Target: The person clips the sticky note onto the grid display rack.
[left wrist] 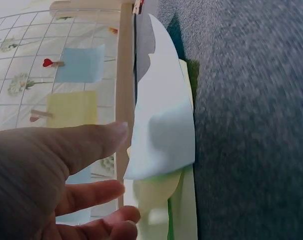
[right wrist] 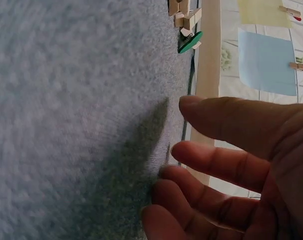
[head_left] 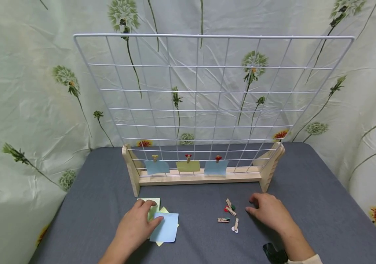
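My left hand [head_left: 137, 222] hovers at the left side of a small pile of paper notes, its thumb and fingers apart. A blue note [head_left: 168, 228] lies on top, over yellow and pale green notes [head_left: 154, 202]. In the left wrist view the blue note [left wrist: 164, 132] curls up at its far end, close to the thumb; whether the hand touches it I cannot tell. My right hand [head_left: 270, 212], its fingers loosely bent and holding nothing, is to the right of several small wooden clothespins [head_left: 230, 211] with coloured ornaments. One clothespin [right wrist: 190, 42] shows a green disc in the right wrist view.
Behind the hands, a white wire grid [head_left: 196, 110] stands upright in a wooden base [head_left: 201, 179]. Clothespins hold a blue note [head_left: 157, 167], a yellow-green note [head_left: 188, 167] and another blue note [head_left: 216, 168] on its low wires. A grey cloth [head_left: 102, 205] covers the table.
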{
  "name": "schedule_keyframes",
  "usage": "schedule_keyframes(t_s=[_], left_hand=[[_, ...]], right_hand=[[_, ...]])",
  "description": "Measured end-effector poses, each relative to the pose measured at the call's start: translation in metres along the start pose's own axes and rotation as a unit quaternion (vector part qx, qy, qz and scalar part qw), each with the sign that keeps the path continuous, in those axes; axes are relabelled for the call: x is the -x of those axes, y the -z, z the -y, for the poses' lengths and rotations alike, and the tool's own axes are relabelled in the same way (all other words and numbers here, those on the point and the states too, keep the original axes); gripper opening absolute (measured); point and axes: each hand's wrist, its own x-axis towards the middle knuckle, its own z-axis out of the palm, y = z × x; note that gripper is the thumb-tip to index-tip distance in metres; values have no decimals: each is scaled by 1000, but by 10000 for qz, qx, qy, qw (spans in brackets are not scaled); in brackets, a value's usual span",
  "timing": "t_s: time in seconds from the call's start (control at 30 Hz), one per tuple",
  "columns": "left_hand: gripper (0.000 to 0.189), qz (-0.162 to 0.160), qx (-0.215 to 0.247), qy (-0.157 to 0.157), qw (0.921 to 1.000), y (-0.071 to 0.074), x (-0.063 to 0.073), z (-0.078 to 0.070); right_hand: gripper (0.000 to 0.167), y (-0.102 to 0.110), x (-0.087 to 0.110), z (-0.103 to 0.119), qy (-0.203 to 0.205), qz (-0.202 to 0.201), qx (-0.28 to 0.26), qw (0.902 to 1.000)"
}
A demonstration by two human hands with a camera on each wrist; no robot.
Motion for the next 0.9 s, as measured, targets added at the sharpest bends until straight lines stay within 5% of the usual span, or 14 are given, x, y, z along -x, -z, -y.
schedule_keyframes(t_s=[0.27, 0.6, 0.9], left_hand=[[52, 505, 36, 190, 9985, 5, 4, 7], [54, 903, 271, 325, 9950, 4, 6, 10], [74, 1070, 508, 706, 9904, 1, 2, 11]], right_hand=[[28, -3, 9, 8, 68, 407, -713, 9966], [37, -11, 28, 19, 405, 376, -893, 9945], [43, -17, 33, 33, -95, 590, -1015, 9930]])
